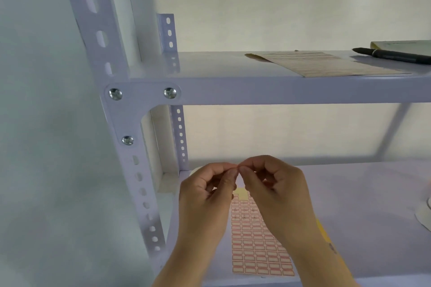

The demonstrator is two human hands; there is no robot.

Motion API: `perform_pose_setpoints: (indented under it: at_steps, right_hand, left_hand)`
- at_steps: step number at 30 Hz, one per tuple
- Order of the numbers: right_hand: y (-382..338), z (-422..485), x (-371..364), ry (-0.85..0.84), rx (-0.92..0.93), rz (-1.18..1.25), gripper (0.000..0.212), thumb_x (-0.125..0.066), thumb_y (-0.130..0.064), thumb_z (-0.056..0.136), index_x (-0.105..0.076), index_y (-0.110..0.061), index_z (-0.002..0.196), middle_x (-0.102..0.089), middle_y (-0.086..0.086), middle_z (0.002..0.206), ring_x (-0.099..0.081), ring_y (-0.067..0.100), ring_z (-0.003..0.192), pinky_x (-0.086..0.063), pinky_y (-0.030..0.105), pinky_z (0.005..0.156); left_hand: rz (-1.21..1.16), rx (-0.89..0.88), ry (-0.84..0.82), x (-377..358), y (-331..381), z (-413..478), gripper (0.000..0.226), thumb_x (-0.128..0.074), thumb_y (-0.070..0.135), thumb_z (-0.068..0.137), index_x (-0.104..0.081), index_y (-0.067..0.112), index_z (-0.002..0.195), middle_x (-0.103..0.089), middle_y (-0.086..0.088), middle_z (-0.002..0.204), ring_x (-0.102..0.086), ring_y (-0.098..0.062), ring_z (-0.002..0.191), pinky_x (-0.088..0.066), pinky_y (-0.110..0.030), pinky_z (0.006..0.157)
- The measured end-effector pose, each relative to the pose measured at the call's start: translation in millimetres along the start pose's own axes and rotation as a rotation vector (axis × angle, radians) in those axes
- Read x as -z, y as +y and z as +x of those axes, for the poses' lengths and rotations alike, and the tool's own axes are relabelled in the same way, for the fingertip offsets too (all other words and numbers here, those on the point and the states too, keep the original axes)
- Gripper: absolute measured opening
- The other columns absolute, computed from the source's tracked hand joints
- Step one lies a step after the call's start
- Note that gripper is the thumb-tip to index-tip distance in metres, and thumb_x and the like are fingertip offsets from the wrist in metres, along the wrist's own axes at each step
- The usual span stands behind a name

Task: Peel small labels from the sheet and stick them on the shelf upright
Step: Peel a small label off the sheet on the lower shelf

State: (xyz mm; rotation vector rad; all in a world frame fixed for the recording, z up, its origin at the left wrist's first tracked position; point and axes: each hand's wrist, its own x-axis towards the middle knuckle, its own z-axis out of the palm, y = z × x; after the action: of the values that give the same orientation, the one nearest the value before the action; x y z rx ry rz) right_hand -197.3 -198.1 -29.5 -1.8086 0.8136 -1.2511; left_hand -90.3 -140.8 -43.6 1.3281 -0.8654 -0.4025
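A sheet of small red-bordered labels (258, 247) lies flat on the lower shelf board (349, 216). Above its top end, my left hand (207, 189) and my right hand (275, 184) meet fingertip to fingertip. Between them they pinch one tiny label (237, 166), mostly hidden by the fingers. The white slotted front upright (140, 170) stands to the left of my hands, with a bolted corner bracket (130, 100) joining it to the upper shelf.
On the upper shelf (279, 88) lie a used label sheet (326, 63), a black marker pen (394, 55) and a yellowish pad (403, 44). A rear slotted upright (179, 133) stands behind. A white object (424, 214) shows at the right edge.
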Motion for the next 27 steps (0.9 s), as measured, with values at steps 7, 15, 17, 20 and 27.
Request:
perform_pose_setpoints:
  at_steps: [7,15,17,20,27]
  right_hand:
    - [29,27,5,-0.009,-0.074,-0.005,0.022,-0.070,-0.015,0.086,-0.074,-0.036,0.080,-0.075,-0.018,0.074,-0.069,0.012,0.063,-0.058,0.024,0.064]
    - [68,52,48,-0.187,-0.115,-0.107,0.019,-0.069,-0.016,0.087,-0.074,-0.033,0.080,-0.073,-0.021,0.071,-0.067,0.010,0.061,-0.055,0.019,0.062]
    - [80,56,57,-0.218,-0.142,-0.142,0.018,-0.069,-0.017,0.087,-0.074,-0.033,0.079,-0.073,-0.023,0.075,-0.068,0.010,0.063,-0.058,0.024,0.064]
    - [95,60,64,-0.217,-0.165,-0.178,0.019,-0.069,-0.017,0.087,-0.073,-0.035,0.078,-0.074,-0.022,0.075,-0.069,0.013,0.065,-0.061,0.029,0.065]
    - [124,69,60,-0.207,-0.244,-0.264,0.020,-0.066,-0.014,0.090,-0.070,-0.032,0.081,-0.073,-0.013,0.077,-0.069,0.012,0.069,-0.058,0.024,0.066]
  left_hand:
    - [0.341,-0.017,0.120,-9,-21,27,0.010,-0.068,0.022,0.091,-0.075,0.026,0.086,-0.071,0.019,0.072,-0.068,-0.002,0.072,-0.050,-0.014,0.064]
    - [0.905,0.106,0.298,-14,-74,69,0.013,-0.064,0.032,0.087,-0.077,0.030,0.083,-0.078,0.008,0.081,-0.068,-0.020,0.076,-0.056,-0.032,0.060]
    - [0.946,0.133,0.322,-17,-81,74,0.014,-0.064,0.031,0.087,-0.077,0.028,0.083,-0.078,0.006,0.081,-0.067,-0.022,0.075,-0.052,-0.029,0.058]
    - [1.006,0.146,0.322,-21,-90,80,0.018,-0.060,0.025,0.088,-0.077,0.023,0.082,-0.077,0.000,0.078,-0.066,-0.027,0.073,-0.054,-0.031,0.056]
    - [0.964,-0.115,0.258,-29,-84,73,0.020,-0.061,0.011,0.091,-0.078,0.019,0.100,-0.077,0.002,0.101,-0.070,-0.022,0.081,-0.052,-0.028,0.068]
